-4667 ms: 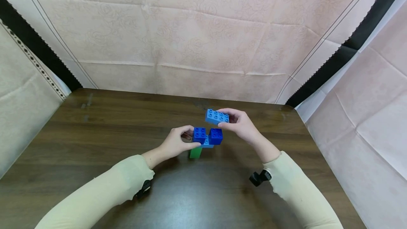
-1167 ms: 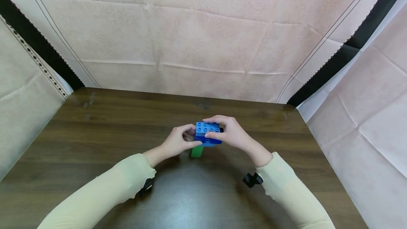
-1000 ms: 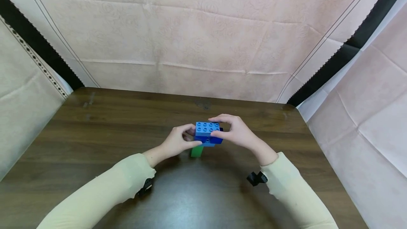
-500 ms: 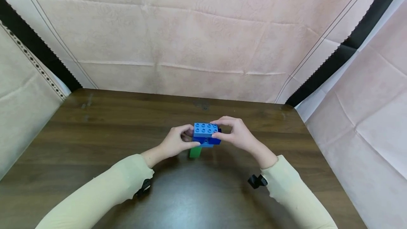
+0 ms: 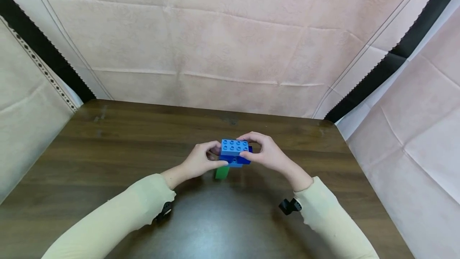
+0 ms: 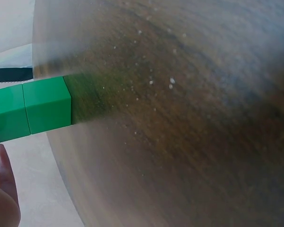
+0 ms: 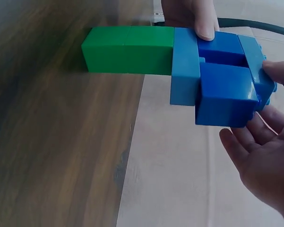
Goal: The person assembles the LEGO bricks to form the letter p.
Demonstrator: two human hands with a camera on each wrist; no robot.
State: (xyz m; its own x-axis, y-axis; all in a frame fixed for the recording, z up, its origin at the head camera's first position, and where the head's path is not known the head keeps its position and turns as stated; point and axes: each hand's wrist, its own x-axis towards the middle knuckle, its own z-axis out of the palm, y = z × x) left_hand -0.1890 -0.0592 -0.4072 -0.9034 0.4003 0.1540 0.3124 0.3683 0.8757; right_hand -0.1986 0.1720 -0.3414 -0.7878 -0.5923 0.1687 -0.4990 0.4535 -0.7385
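A tower of toy building bricks stands upright on the table. Its base is a green column of two bricks, topped by a light blue brick. Above that, two dark blue bricks sit side by side with a narrow gap: the left one and the right one, which overhangs. Across both lies the top light blue brick, studs up. My left hand pinches the left dark blue brick, thumb on its near face. My right hand holds the top brick's right end between thumb and fingers.
The dark brown wooden table reaches back to a pale patterned cloth. Black strips run up at both sides. A small black wrist camera hangs below the right sleeve.
The top light blue brick, earlier held above and behind the tower, has come down onto both dark blue bricks. My right hand then shifted slightly right along it; my left hand stays put.
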